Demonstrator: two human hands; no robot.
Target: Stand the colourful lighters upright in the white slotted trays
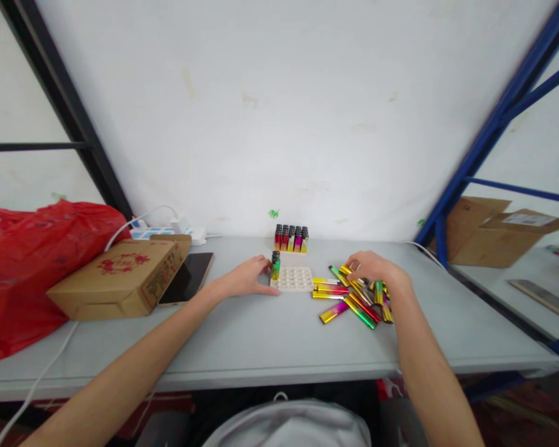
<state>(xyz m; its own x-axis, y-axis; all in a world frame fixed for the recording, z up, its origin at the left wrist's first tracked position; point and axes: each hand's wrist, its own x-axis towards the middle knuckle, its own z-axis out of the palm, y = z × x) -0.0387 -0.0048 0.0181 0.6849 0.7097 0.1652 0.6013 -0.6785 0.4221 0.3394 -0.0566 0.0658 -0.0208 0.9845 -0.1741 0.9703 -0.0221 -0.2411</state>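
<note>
A white tray [294,280] with rows of round holes lies on the grey table. A few green and yellow lighters [275,267] stand upright along its left side. My left hand [248,277] grips the tray at its left edge, thumb at the near corner and fingers beside the standing lighters. To the right spreads a loose pile of shiny lighters [363,309] in yellow, red, green and purple. Over the far side of this pile, my right hand [372,266] is closed on a yellow lighter [344,270], its fingertips partly hidden among the others.
Behind the tray, a filled block of lighters [291,239] stands near the wall. On the left are a phone [187,278], a cardboard box [116,279], a power strip [168,233] and a red plastic bag [41,267]. A blue metal post [475,143] rises at the right.
</note>
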